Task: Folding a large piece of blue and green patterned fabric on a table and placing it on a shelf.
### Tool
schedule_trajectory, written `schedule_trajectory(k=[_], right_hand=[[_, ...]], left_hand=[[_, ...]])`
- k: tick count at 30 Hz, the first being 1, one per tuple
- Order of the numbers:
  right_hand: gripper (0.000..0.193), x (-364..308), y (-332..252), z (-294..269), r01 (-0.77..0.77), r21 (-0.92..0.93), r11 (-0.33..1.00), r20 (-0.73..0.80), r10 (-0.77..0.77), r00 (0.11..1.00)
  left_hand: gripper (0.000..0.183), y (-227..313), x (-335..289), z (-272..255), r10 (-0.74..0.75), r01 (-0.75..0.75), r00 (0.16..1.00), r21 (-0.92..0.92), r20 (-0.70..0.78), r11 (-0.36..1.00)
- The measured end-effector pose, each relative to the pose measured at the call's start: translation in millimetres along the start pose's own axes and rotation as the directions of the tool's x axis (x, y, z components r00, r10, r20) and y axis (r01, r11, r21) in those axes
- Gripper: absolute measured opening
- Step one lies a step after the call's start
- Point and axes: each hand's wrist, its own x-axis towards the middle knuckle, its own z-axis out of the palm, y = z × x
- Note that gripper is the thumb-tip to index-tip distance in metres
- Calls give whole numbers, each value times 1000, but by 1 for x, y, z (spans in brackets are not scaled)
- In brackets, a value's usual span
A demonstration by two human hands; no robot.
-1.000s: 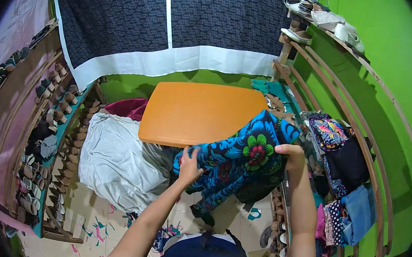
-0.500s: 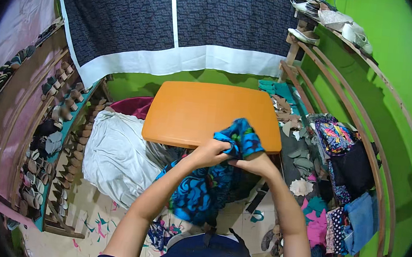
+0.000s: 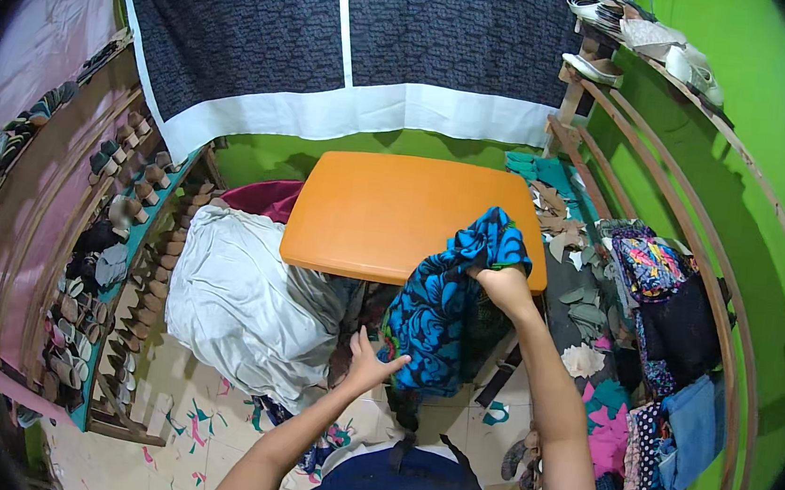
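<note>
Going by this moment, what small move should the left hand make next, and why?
Probably the left hand should close on the lower left side of the blue patterned cloth: its fingers are spread right by that hanging part, while the right hand grips the bunched upper part by the orange table.

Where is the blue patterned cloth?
In the head view, right of centre, the blue patterned cloth hangs from the right hand by the orange table.
</note>
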Motion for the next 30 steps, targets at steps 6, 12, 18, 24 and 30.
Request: schedule_trajectory(k=[6, 12, 18, 24, 30], right_hand=[[30, 2, 29, -9, -17, 63, 998, -196, 29, 980], [29, -5, 24, -17, -253, 87, 964, -246, 266, 932], [26, -15, 17, -20, -60, 90, 994, -245, 81, 966], [19, -15, 30, -34, -184, 411, 893, -227, 296, 928], [28, -10, 69, -13, -19, 260, 965, -440, 136, 888]], left_hand=[[89, 74, -21, 7, -317, 495, 837, -371, 445, 786], [90, 61, -33, 41, -510, 955, 297, -256, 808, 151], [22, 3, 22, 50, -194, 892, 450, -429, 872, 143], [21, 12, 32, 11, -358, 753, 650, -633, 671, 179], [61, 61, -28, 58, -339, 991, 88, -50, 937, 121]])
